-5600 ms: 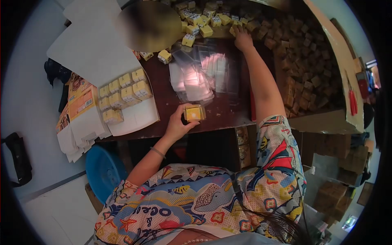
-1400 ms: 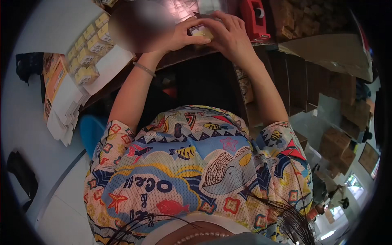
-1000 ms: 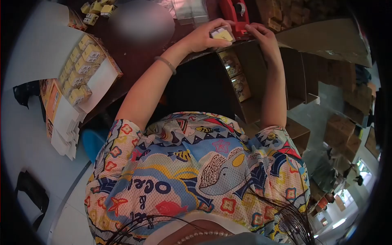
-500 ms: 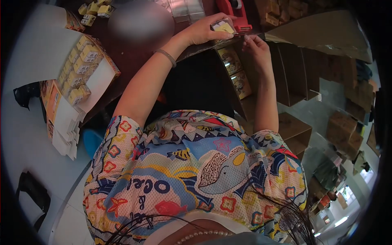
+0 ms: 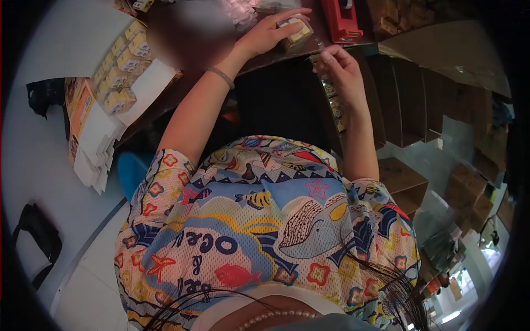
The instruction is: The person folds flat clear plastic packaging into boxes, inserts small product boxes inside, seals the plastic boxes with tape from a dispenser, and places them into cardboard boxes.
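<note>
My left hand point(image 5: 266, 34) lies over the table, its thumb and fingers around a small yellow box point(image 5: 301, 36) with a clear outer layer. Part of the box is covered by the fingers. My right hand point(image 5: 343, 70) is in front of the table edge, thumb and fingertips pinched together. At those fingertips a small shiny clear piece, apparently tape point(image 5: 319, 42), catches the light, just right of the box and apart from it. A red tape dispenser point(image 5: 346, 27) stands on the table beyond my right hand.
Several yellow boxes sit in rows in an open carton point(image 5: 148, 91) on the left. Clear packaging point(image 5: 238, 12) lies at the back. Brown cardboard boxes point(image 5: 406, 102) stand on the right, and a blurred round patch covers part of the table.
My right hand has moved down slightly, away from the dispenser. My left hand has turned the yellow box and shifted it a little left. The view has shifted.
</note>
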`<state>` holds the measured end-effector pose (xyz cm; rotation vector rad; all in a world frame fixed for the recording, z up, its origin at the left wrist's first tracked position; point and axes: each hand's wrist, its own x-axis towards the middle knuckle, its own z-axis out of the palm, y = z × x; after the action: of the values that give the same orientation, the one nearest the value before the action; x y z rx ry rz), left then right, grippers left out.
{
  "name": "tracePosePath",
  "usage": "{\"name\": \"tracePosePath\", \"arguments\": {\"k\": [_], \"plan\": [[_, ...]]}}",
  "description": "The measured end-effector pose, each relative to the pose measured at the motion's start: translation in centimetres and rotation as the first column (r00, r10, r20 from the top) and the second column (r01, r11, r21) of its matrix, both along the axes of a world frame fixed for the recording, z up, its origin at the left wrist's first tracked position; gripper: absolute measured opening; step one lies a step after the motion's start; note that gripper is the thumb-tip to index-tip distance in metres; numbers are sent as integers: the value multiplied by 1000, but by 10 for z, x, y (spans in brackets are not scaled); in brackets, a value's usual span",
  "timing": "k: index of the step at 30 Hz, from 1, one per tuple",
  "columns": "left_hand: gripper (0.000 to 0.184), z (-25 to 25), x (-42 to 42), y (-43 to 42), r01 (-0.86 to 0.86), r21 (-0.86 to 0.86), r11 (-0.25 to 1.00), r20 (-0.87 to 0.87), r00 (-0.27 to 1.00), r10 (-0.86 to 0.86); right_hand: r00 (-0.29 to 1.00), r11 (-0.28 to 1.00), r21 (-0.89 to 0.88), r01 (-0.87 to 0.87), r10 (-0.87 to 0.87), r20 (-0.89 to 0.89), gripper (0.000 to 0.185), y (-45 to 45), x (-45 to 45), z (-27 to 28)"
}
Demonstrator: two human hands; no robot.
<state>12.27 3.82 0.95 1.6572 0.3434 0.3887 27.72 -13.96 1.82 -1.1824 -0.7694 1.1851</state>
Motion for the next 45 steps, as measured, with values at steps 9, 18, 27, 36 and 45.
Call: {"name": "tracePosePath", "arguments": {"k": [9,18,27,36,45], "plan": [[45,2,2,-9,-62,118,991,0,998,63,989,992,-121,-29,47,143,17,36,-3,-14],[34,-8,10,-14,-147,33,989,73,987,144,924,909,-266,-320,361,122,16,-8,14,6],[35,-8,11,-10,-100,58,993,28,995,98,998,998,49,-39,37,50,12,3,-16,28],[35,-6,10,-11,-101,77,992,22,995,100,981,991,21,132,-134,139,13,18,-22,1],[27,-8,11,-15,-258,45,965,76,964,254,991,992,-35,125,-124,46,15,7,-15,19]]}}
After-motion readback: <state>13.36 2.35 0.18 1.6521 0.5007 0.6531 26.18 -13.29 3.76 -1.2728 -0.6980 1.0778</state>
